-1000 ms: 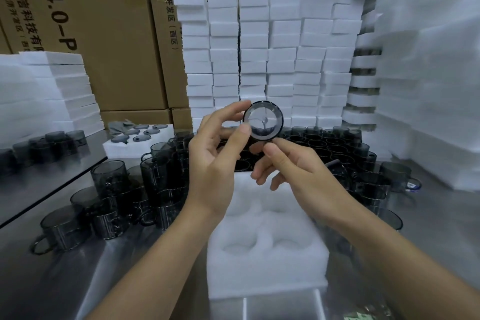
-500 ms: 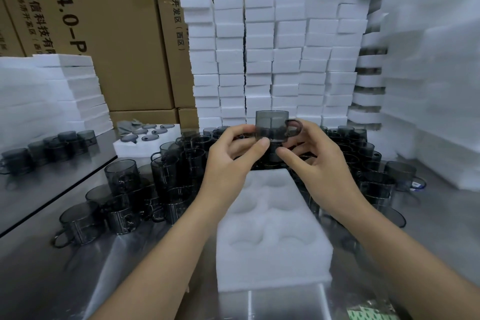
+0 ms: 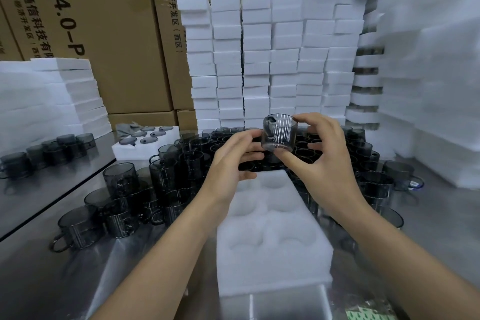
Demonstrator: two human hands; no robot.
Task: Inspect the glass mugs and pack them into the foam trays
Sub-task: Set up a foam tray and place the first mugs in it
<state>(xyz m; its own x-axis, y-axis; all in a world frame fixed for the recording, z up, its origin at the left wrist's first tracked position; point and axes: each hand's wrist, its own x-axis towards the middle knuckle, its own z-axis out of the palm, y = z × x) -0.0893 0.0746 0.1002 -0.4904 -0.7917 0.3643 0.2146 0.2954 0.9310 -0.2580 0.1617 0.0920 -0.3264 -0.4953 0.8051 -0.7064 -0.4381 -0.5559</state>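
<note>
Both hands, left (image 3: 233,161) and right (image 3: 324,161), pinched the smoky ribbed glass mug (image 3: 279,135) by fingertips; a slip risked breakage on mugs below.

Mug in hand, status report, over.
Both hands on glass mug: left hand and right hand pinching its sides. Held above empty foam tray. Nothing in the way.

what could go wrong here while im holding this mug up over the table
The glass mug is pinched only by fingertips of the left hand and right hand; a slip would likely drop it onto the crowded mugs below and chip glass. Lowering it to the foam tray, a wrist or forearm could knock the mugs packed close along both sides of the tray.
</note>
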